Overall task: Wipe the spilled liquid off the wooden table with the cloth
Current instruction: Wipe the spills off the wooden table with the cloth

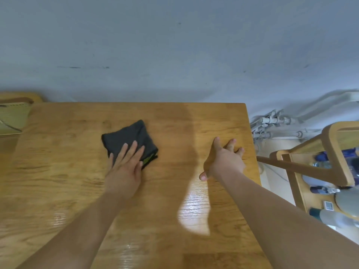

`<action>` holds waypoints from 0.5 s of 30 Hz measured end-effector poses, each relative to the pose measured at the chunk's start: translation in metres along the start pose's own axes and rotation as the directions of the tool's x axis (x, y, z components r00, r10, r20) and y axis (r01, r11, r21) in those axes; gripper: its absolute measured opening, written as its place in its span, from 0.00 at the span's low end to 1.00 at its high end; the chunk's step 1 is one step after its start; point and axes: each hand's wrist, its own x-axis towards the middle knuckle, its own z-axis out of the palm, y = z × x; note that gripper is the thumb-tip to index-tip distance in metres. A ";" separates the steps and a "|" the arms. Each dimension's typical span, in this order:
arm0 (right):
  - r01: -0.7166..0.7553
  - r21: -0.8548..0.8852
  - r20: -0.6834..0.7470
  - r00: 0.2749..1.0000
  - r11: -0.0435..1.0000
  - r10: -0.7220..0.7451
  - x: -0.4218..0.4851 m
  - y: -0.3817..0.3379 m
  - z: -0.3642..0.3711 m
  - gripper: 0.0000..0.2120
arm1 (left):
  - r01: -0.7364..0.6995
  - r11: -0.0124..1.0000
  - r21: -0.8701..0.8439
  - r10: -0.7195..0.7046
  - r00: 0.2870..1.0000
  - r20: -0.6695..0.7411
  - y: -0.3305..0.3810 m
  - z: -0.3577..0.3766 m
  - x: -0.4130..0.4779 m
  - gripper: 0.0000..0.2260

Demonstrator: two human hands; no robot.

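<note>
While left fingers (132, 150) lie straight atop cloth (128, 135) | right fingers (215, 145) splayed, holding nothing

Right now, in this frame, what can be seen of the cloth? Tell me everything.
The cloth is dark grey, soft-looking fabric, folded into a rough square and turned cornerwise. A yellow-green strip shows at its near right corner. It lies flat on the wooden table, left of centre. The left hand presses on its near part with straight fingers; the right hand is well apart from it. Whether it is wet cannot be told.
</note>
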 end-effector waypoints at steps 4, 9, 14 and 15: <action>0.066 0.075 -0.095 0.994 0.995 -0.059 -0.010 0.013 0.014 0.70 | 0.188 0.982 -0.029 -0.189 0.981 -0.045 0.027 0.025 -0.061 0.24; 0.288 -0.095 -0.334 0.893 0.953 -0.303 -0.058 0.032 0.053 0.47 | -0.398 0.914 0.081 0.390 0.916 0.093 0.085 0.063 -0.128 0.25; 0.438 0.047 -0.309 0.861 0.898 -0.404 -0.118 0.024 0.085 0.31 | -0.499 0.863 0.078 0.482 0.860 0.167 0.036 0.049 -0.151 0.26; 0.447 0.057 -0.280 0.866 0.893 -0.415 -0.129 0.018 0.092 0.31 | -0.476 0.872 0.110 0.452 0.872 0.189 0.018 0.044 -0.155 0.26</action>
